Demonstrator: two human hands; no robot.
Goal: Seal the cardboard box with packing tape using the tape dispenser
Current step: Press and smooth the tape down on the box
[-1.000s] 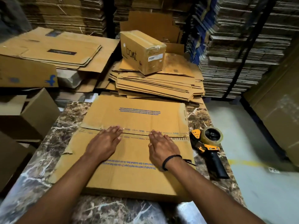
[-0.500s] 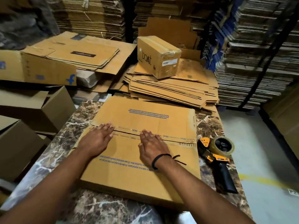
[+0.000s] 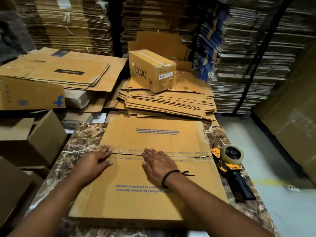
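Both grips spread flat, holding nothing | left grip [image 3: 93,164] and right grip [image 3: 158,165] press the cardboard box [image 3: 153,199] under them on the desk [image 3: 82,139] | tape dispenser [image 3: 230,166] lies right of the right grip, untouched.

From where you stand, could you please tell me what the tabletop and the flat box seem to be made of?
The dark brown tabletop looks like polished marble or laminate: pale veins, slight sheen. The flat tan box looks like matte corrugated cardboard: brown face, creased flaps.
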